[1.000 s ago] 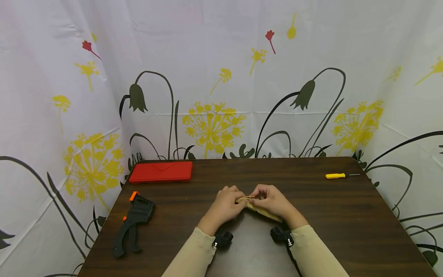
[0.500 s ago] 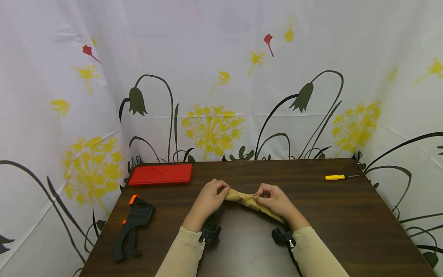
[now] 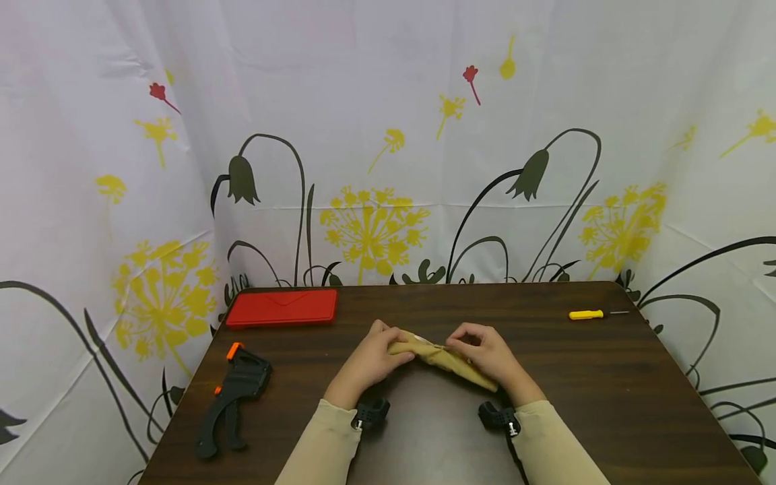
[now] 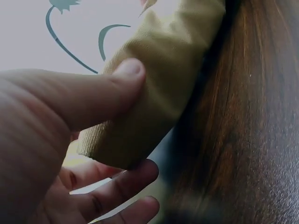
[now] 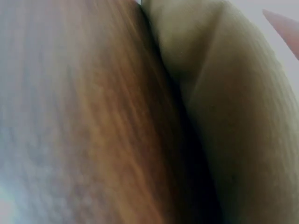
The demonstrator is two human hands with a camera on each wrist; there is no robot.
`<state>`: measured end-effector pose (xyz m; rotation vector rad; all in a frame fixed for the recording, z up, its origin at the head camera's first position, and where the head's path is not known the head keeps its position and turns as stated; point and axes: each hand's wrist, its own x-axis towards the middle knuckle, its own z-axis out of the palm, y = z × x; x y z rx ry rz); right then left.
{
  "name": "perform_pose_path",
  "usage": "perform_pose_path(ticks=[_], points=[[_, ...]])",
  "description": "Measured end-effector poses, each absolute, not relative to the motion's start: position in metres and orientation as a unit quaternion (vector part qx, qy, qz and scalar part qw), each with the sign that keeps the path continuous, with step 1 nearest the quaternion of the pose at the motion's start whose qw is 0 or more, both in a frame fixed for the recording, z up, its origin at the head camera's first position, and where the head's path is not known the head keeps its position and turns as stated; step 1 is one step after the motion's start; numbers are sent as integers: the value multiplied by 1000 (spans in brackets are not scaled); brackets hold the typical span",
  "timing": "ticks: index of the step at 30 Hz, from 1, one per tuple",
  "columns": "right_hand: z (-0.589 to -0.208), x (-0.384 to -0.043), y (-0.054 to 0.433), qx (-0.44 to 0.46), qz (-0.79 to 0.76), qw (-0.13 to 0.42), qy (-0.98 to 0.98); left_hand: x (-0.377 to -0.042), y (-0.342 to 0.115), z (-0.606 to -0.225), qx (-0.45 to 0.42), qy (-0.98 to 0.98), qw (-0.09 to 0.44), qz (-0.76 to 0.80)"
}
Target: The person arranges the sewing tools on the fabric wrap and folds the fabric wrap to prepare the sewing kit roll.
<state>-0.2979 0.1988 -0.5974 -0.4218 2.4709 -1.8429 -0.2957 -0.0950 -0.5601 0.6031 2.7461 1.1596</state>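
A long, narrow tan fabric pouch (image 3: pixel 451 362) lies slantwise on the table between the two hands. My left hand (image 3: pixel 368 357) holds its left end. In the left wrist view the thumb (image 4: pixel 128 70) presses on the tan cloth (image 4: pixel 163 79), with the fingers under its end. My right hand (image 3: pixel 488 353) pinches at the pouch's upper edge; what exactly lies between those fingertips is too small to tell. A small whitish patch shows along that upper edge. The right wrist view has the folded cloth (image 5: pixel 247 121) close up, with only a bit of a fingertip at its right edge.
A black clamp with orange tips (image 3: pixel 235 397) lies at the left of the dark wooden table (image 3: pixel 606 404). Behind it is a flat red case (image 3: pixel 281 308). A yellow-handled screwdriver (image 3: pixel 586 314) lies at the back right. A flowered curtain (image 3: pixel 376 101) hangs behind the table.
My left hand has moved left from beside the right hand to the pouch's left end, baring more of the cloth. The right hand has shifted only slightly and stays at the upper edge.
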Motion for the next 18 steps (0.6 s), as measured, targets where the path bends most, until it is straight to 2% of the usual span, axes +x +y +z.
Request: perform_pose_path(ticks=[4,7,9,11,13,18], points=[[-598,-299,205,-76,-642,-63,761,-297,-95,-561,173,903,37,392],[-597,-301,209,16,-654,-140,743,-299,-96,-563,141,909,21,391],[-598,-301,211,84,-665,-162,724,-300,-96,-565,106,914,2,392],[-598,-300,212,135,-673,-159,709,-301,-96,-567,67,916,-17,395],[-599,-299,213,156,-674,-133,710,-301,-96,-568,32,916,-26,398],[-601,-300,210,97,-581,-45,807,-301,-100,-569,17,920,-8,392]])
